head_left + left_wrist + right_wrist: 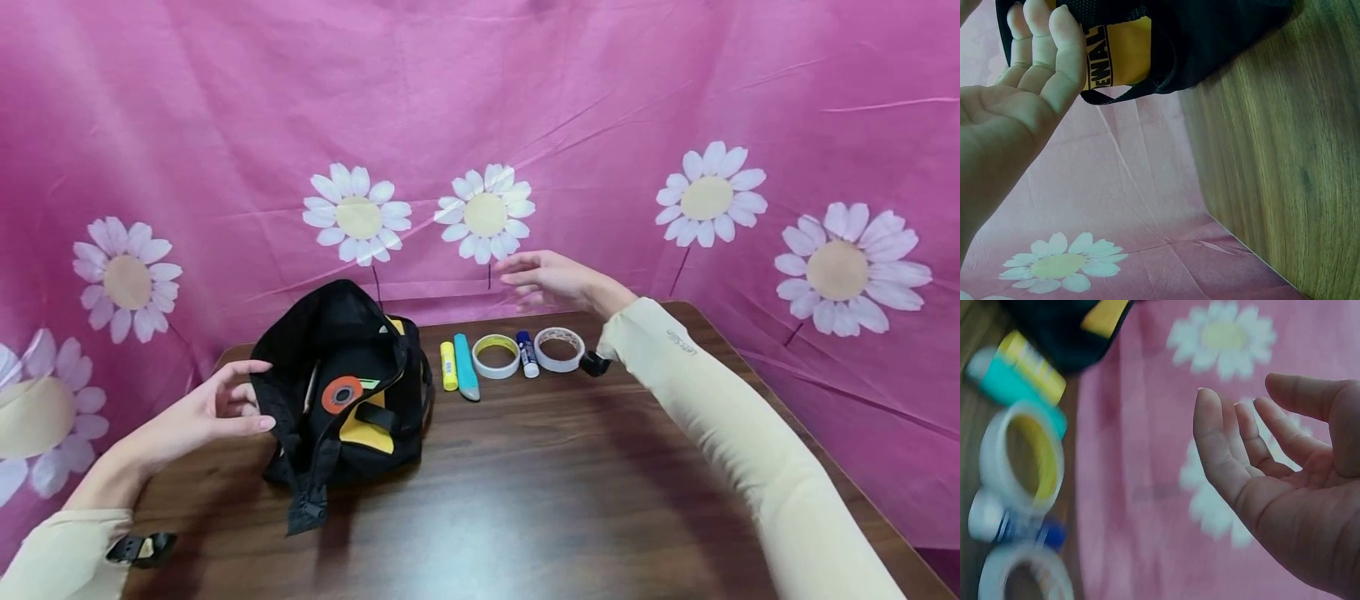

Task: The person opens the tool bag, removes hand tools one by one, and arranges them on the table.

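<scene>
A black and yellow tool bag (348, 467) stands on the left of the table with its mouth spread. My left hand (217, 408) holds its left rim, thumb at the edge and the other fingers along the outside, near the yellow label (1129, 53). Inside the bag show an orange ring-shaped roll (341, 394) and a thin stick-like item (311, 385). My right hand (551, 279) hovers empty over the table's far edge, fingers loosely bent. Below it lie a white tape roll (577, 362), a blue and white glue stick (529, 357) and a yellow-lined tape roll (495, 374).
Left of the rolls lie a teal, grey-ended tool (467, 367) and a yellow glue stick (448, 365), close to the bag's right side. A pink cloth (585, 100) with white daisies hangs behind the wooden table (540, 483).
</scene>
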`<state>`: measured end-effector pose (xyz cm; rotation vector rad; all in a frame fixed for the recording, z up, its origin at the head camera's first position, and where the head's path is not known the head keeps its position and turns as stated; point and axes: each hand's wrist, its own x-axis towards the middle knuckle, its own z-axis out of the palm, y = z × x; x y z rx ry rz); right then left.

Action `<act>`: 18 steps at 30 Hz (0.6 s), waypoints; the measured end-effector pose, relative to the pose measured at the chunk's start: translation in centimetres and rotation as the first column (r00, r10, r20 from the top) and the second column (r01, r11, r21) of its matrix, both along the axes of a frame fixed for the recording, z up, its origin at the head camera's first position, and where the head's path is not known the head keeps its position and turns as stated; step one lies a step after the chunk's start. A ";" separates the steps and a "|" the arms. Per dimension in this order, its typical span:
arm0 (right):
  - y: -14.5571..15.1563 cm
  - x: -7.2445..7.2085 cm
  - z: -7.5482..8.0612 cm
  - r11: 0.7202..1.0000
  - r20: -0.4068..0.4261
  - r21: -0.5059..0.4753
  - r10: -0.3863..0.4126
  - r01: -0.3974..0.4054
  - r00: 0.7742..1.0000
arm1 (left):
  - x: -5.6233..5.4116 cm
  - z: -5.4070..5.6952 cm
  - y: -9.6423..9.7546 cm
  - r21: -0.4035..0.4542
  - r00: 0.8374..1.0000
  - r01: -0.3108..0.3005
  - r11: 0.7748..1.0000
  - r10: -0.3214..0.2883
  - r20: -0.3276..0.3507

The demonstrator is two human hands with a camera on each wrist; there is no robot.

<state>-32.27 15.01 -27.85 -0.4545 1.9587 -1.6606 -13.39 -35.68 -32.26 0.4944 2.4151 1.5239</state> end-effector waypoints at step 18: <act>-16.7 2.9 1.4 0.943 0.035 -0.252 0.232 -0.216 0.972 | -0.1 0.1 0.2 -0.004 1.000 0.006 1.000 -0.006 -0.018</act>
